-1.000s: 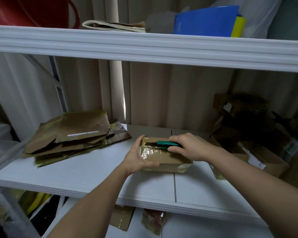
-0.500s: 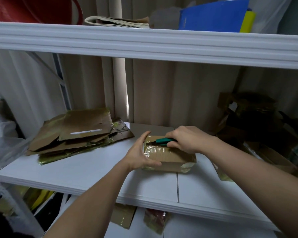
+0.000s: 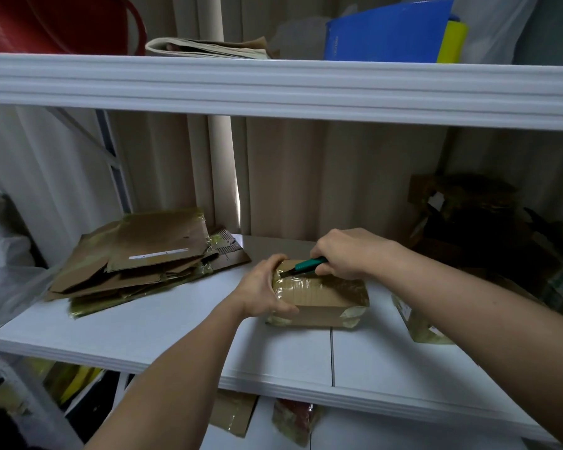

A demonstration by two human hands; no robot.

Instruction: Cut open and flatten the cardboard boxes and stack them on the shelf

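Your white shelf (image 3: pixel 163 332) carries a taped cardboard box (image 3: pixel 322 295), with flattened cardboard pieces (image 3: pixel 137 254) stacked left of that box.

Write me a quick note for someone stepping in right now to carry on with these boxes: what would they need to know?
Left hand grips the left end of the taped box on the white shelf.
Right hand holds the green cutter, blade at the box's top tape.
Done: flattened cardboard stack lies at the shelf's left.
Left: cut this box open, flatten, stack it; more boxes wait at right.
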